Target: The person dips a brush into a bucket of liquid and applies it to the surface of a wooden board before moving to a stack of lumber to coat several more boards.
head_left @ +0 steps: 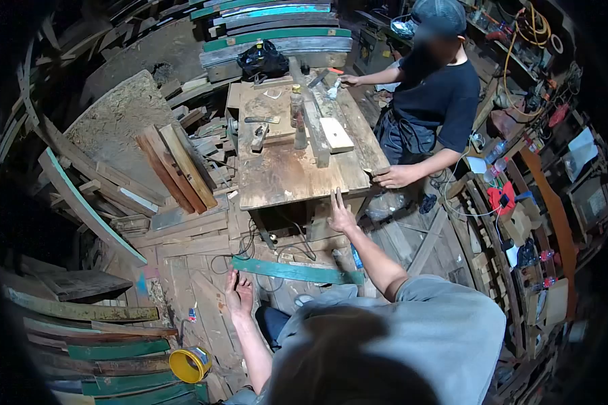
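Note:
My right hand [342,216] reaches to the front edge of the wooden workbench [277,187], its fingers stretched out and the tips at the edge. Lower and to the left, my left hand [239,294] is palm up with loosely bent fingers apart, nothing in it. Its fingertips come close to the left end of a curved green board [297,271], which lies low in front of me. On the bench are a wooden hand plane [260,137], a long wooden beam [309,115], a pale wood block [336,134] and a bottle [297,108].
Across the bench's right side stands a person [432,101] in dark clothes, both hands on or by the bench. Stacked curved boards [118,349] and a yellow bucket [190,365] are at lower left. Planks [175,169] lean at left; cluttered shelves [513,223] line the right.

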Motion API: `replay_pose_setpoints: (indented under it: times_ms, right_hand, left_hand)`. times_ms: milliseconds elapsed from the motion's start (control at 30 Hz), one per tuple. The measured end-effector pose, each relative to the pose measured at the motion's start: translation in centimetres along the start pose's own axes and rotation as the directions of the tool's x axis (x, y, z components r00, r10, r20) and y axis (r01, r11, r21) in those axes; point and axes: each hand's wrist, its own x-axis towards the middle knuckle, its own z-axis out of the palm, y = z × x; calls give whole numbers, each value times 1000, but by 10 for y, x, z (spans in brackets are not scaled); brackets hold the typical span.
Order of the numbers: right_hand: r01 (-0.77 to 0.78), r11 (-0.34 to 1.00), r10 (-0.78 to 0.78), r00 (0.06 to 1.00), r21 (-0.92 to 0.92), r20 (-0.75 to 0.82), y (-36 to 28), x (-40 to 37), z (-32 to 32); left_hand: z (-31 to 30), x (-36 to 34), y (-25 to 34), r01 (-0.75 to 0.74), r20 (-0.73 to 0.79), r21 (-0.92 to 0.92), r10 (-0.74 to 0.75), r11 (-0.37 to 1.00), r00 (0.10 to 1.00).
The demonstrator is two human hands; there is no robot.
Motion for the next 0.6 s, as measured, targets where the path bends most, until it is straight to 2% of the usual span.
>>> replay_pose_setpoints:
  times_ms: [67, 167, 233, 300, 600]
  right_hand:
    - [25, 1000, -25, 998, 1, -51, 3, 6, 14]
    - [-59, 998, 59, 998, 16, 20, -11, 10, 0]
    - [-61, 998, 61, 998, 22, 13, -13, 20, 2]
    - [-83, 994, 78, 994, 73, 70, -12, 25, 0]
    - [-91, 993, 84, 992, 73, 93, -5, 29, 1]
  left_hand:
    - [-1, -10, 3, -25, -25, 20, 26, 999, 999]
    - [-6, -12, 6, -67, -65, -4, 66, 998, 996]
    - [-9, -12, 10, -78, -107, -10, 77, 997, 991]
    - [-16, -11, 10, -78, -124, -30, 74, 997, 990]
    - [1, 3, 3, -21, -52, 16, 22, 1000, 998]
